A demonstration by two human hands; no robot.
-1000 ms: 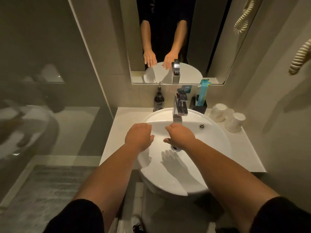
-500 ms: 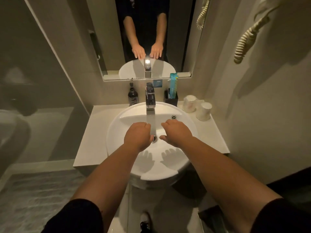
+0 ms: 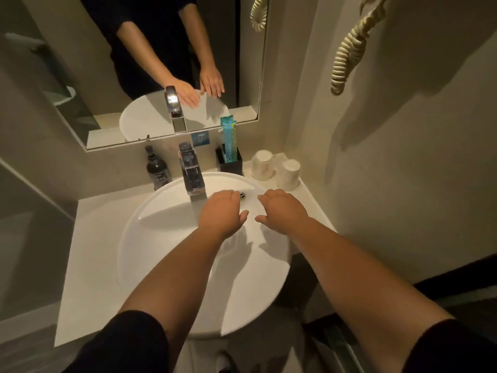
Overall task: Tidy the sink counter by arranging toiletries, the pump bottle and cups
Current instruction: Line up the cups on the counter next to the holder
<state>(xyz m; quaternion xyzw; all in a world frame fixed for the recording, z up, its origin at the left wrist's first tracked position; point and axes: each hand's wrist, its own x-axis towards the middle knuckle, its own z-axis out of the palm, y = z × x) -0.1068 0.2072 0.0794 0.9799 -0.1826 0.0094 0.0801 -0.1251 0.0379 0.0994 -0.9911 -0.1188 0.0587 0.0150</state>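
Observation:
My left hand (image 3: 222, 214) and my right hand (image 3: 283, 211) hover palm-down over the white round basin (image 3: 150, 238), fingers spread, holding nothing. A dark pump bottle (image 3: 158, 169) stands on the counter left of the chrome tap (image 3: 191, 175). To the tap's right, a black holder (image 3: 230, 165) carries teal toiletry packets (image 3: 229, 140). Two white paper cups (image 3: 263, 165) (image 3: 289, 175) sit upside down side by side in the back right corner, close beyond my right hand.
The white counter (image 3: 91, 251) extends left of the basin. A mirror (image 3: 150, 63) above reflects my arms. A coiled cream cord (image 3: 349, 47) hangs on the right wall. A glass partition (image 3: 32, 184) bounds the left side.
The view has swung and the basin sits further left in frame. Both hands have moved to the right and farther over the basin, nearer the cups. They hold nothing throughout.

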